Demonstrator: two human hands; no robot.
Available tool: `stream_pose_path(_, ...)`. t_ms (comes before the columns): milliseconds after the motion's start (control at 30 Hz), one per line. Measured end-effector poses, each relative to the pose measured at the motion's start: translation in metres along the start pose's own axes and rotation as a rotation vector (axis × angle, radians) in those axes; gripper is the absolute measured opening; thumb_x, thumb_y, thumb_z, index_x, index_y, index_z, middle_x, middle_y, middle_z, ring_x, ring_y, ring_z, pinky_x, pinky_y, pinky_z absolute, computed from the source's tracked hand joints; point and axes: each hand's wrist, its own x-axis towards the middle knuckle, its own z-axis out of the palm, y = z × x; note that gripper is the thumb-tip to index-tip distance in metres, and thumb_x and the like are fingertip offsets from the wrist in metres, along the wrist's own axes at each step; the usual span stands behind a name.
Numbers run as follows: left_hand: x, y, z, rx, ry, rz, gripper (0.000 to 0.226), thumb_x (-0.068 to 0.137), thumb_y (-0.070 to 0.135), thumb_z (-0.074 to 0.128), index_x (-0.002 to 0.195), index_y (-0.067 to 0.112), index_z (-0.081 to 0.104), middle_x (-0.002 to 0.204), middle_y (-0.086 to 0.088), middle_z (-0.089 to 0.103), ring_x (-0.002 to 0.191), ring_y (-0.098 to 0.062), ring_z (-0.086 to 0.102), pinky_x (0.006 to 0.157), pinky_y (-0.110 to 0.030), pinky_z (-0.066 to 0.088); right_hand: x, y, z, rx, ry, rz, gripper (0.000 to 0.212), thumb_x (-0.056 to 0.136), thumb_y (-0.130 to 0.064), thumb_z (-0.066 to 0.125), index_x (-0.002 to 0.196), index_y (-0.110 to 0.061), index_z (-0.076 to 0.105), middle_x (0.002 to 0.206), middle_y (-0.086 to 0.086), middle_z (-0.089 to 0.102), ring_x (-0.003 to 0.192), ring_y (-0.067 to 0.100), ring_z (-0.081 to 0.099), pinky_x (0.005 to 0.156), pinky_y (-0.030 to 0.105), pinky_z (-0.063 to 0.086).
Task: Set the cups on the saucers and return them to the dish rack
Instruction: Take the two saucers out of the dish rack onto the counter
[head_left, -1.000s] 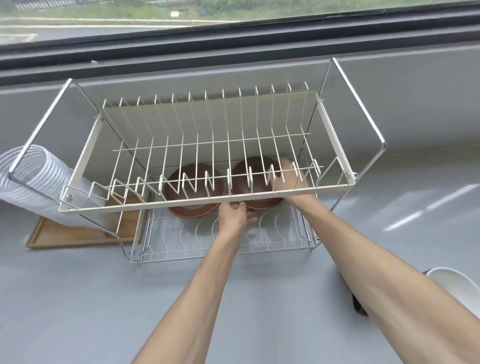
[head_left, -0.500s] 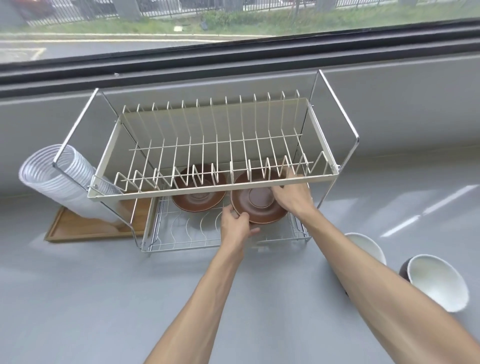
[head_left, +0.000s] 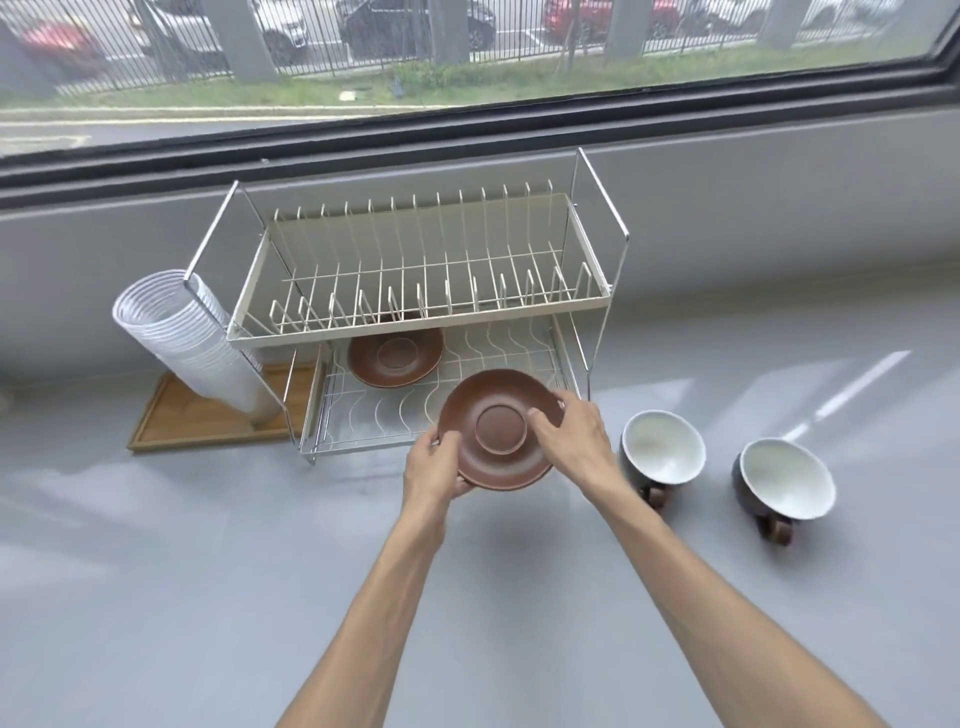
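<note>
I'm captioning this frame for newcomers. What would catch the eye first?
The brown saucer held in both hands, the left hand and the right hand, in front of the dish rack. A second saucer lies on the rack's lower shelf. Two white-lined cups stand on the counter to the right.

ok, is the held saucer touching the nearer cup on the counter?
Apart. The head view shows the saucer gripped between the left hand and right hand, with the right hand and bare counter between it and the nearer cup.
</note>
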Motion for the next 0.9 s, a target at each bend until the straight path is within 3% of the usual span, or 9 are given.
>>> stream_pose_path(400,-0.079,-0.052,0.017,0.09,-0.086,-0.064,0.025,0.094,0.02,0.053,0.114,0.013,0.066,0.106,-0.01,0.068,0.093,-0.027,0.068,0.06,-0.029,0.059,-0.092,0.082,-0.022,0.162,0.102,0.155,0.053,0.087,-0.039,0.06,0.135,-0.016,0.057,0.126,0.013,0.063,0.12,0.029,0.057,0.1,0.037,0.047)
stream_pose_path(500,-0.094,-0.063,0.027,0.125,-0.132,-0.074,0.016,0.097,0.019,0.051,0.1,0.018,0.067,0.105,-0.007,0.067,0.098,-0.027,0.068,0.062,-0.03,0.059,-0.11,0.104,-0.03,0.199,0.135,0.197,0.056,0.082,-0.045,0.058,0.133,-0.021,0.058,0.124,0.007,0.066,0.116,0.026,0.061,0.099,0.041,0.049)
stream_pose_path(633,-0.108,-0.078,0.045,0.181,-0.204,-0.076,0.022,0.097,0.018,0.05,0.083,0.018,0.066,0.095,-0.005,0.064,0.092,-0.025,0.065,0.059,-0.029,0.059,-0.129,0.136,-0.039,0.249,0.172,0.277,0.055,0.079,-0.048,0.055,0.13,-0.026,0.059,0.117,0.007,0.066,0.111,0.024,0.061,0.097,0.041,0.05)
stream_pose_path(733,-0.116,-0.092,0.064,0.235,-0.267,-0.095,0.022,0.096,0.019,0.05,0.083,0.016,0.066,0.095,-0.007,0.063,0.093,-0.026,0.065,0.055,-0.026,0.058,-0.141,0.162,-0.049,0.276,0.214,0.341,0.049,0.083,-0.044,0.056,0.129,-0.026,0.059,0.114,0.008,0.065,0.109,0.025,0.061,0.093,0.038,0.051)
stream_pose_path(900,-0.13,-0.11,0.101,0.292,-0.37,-0.16,0.021,0.096,0.02,0.049,0.085,0.018,0.067,0.096,-0.006,0.066,0.093,-0.025,0.067,0.065,-0.031,0.059,-0.158,0.203,-0.071,0.284,0.301,0.426,0.049,0.085,-0.046,0.055,0.13,-0.025,0.058,0.114,0.011,0.064,0.103,0.027,0.061,0.088,0.039,0.05)
